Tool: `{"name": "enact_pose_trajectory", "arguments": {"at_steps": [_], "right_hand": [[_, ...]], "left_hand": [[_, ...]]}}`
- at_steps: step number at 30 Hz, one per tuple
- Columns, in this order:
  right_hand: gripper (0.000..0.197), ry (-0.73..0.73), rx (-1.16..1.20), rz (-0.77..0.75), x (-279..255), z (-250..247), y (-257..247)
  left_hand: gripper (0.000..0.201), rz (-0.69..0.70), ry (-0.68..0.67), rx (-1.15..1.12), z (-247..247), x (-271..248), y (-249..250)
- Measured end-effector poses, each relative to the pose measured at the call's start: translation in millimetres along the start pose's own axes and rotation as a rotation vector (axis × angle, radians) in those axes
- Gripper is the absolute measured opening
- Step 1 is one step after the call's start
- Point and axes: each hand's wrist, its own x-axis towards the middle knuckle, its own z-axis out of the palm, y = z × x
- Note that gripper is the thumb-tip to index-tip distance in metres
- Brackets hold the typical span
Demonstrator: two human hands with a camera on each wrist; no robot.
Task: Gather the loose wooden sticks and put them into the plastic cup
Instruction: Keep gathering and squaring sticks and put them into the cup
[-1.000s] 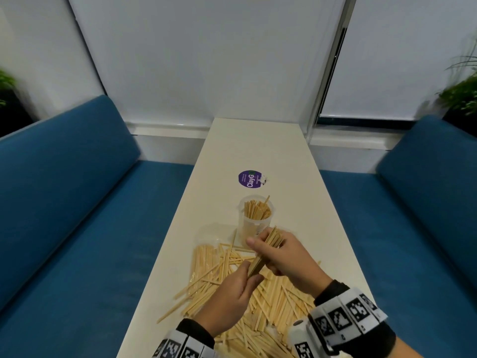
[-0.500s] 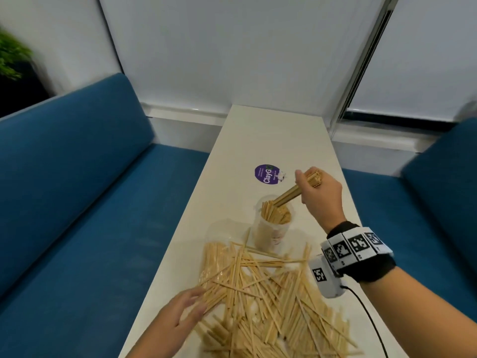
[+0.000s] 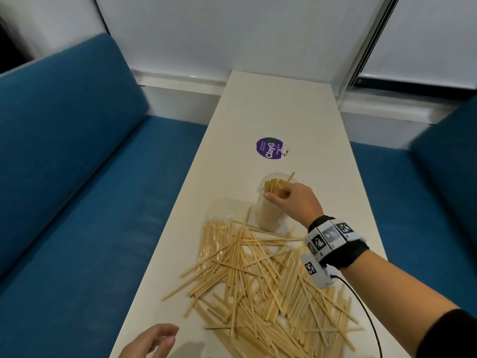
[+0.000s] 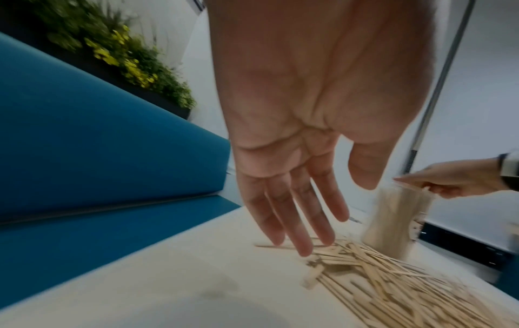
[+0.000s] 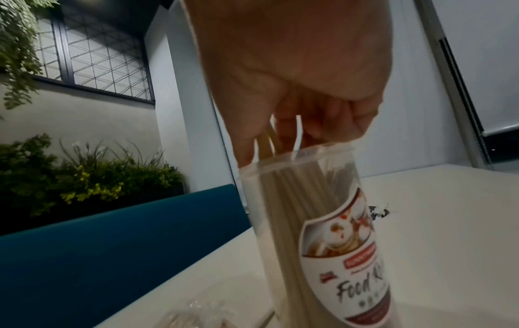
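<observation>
A clear plastic cup point(image 3: 268, 218) with a printed label point(image 5: 345, 250) stands on the white table point(image 3: 278, 104), packed with upright wooden sticks. My right hand point(image 3: 277, 196) is over the cup's mouth, fingers curled round the tops of a bundle of sticks point(image 5: 296, 137) that reach down into the cup. One stick point(image 3: 291, 177) pokes out past the far rim. A big heap of loose sticks point(image 3: 258, 280) covers the near table. My left hand point(image 3: 165, 339) hovers empty at the heap's near left, fingers point(image 4: 303, 244) straight.
A clear plastic bag point(image 3: 215, 228) holding more sticks lies left of the cup. A purple round sticker point(image 3: 269, 148) is beyond the cup. Blue benches point(image 3: 77, 202) flank the narrow table. A black cable point(image 3: 366, 306) trails from my right wristband over the heap.
My right hand carried the bundle from above and right of the cup down into its mouth. My left hand drew back from the heap toward the near left edge. The view tilted.
</observation>
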Motion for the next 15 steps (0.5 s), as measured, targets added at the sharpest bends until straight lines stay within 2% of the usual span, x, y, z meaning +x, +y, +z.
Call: {"name": "enact_pose_trajectory", "arguments": {"at_steps": [1, 2, 3, 4, 5, 7, 11, 15], "right_hand": [[0.053, -0.007, 0.013, -0.01, -1.2, 0.1, 1.3], [0.058, -0.012, 0.033, -0.017, -3.5, -1.0, 2.7], [0.063, -0.007, 0.063, -0.024, -8.0, -2.9, 3.6], [0.064, 0.011, 0.103, -0.035, -14.5, -5.0, 4.9], [0.059, 0.044, 0.151, -0.058, -23.0, -6.8, 7.0], [0.042, 0.103, 0.204, -0.094, -46.0, -8.6, 15.9], [0.019, 0.049, 0.171, -0.067, -105.0, 1.4, 47.3], [0.004, -0.062, 0.174, 0.073, -174.9, 16.7, 90.7]], "left_hand": [[0.015, 0.016, -0.054, 0.022, 3.0, 3.0, 9.8], [0.022, 0.033, -0.129, 0.055, 5.0, 8.5, 16.7], [0.039, 0.098, -0.165, 0.116, 8.3, 15.9, 18.5], [0.047, 0.161, -0.176, 0.16, 15.3, 23.1, 21.2], [0.041, 0.217, -0.223, 0.182, 24.1, 28.6, 28.9], [0.017, 0.357, -0.295, 0.254, 44.2, 35.9, 46.2], [0.029, 0.547, -0.323, 0.466, 86.8, 48.9, 70.3], [0.044, 0.677, -0.436, 0.741, 118.1, 55.3, 84.7]]}}
